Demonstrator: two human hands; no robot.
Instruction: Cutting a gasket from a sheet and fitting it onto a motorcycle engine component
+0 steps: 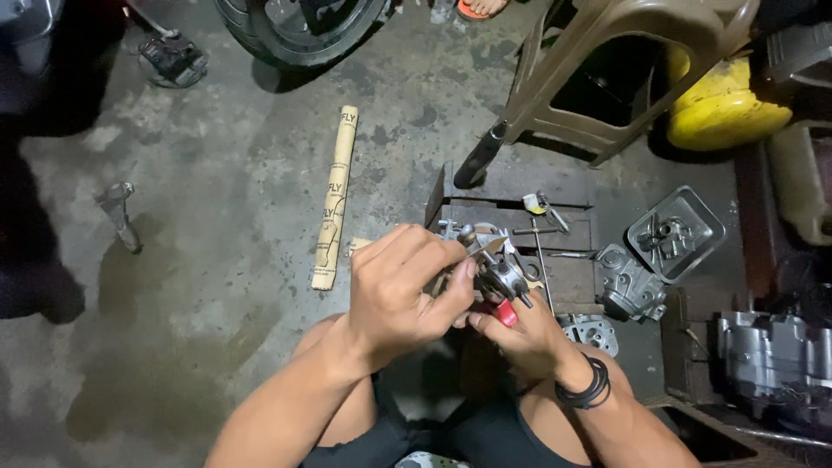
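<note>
My left hand (400,286) is closed around a small grey metal engine part (494,270), its fingers curled over the part's left side. My right hand (518,334) sits just below and to the right, gripping a tool with a red handle (505,313) whose tip meets the metal part. A black band circles my right wrist. Both hands hover above my knees, in front of a low wooden block (520,227). How the tool's tip engages the part is hidden by my fingers.
On the wooden block lie a T-shaped wrench (539,247) and small parts. A grey engine casing (631,284) and a metal tray (676,232) are at right. A cardboard tube (335,198) lies on the concrete floor; a plastic chair (624,69), a yellow container (719,104) and a tyre (299,30) stand behind.
</note>
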